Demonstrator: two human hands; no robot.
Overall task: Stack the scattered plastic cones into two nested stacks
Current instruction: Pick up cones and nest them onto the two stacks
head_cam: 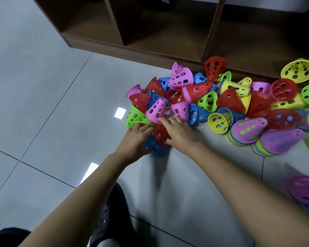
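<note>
The left hand (pixel 136 138) lies with straight fingers against a red cone (pixel 160 133), the right hand (pixel 179 133) covers it, grip unclear, at the cone pile (pixel 203 97) on the floor (pixel 43 104), with two nested stacks (pixel 246 132) to the right.

Wears a black clog-type shoe (pixel 112 213) perforated with round holes. Shows bare forearms, left hand (pixel 136 138) and right hand (pixel 180 132). Includes dark fabric (pixel 7 236) at lower left, garment type indeterminable.
</note>
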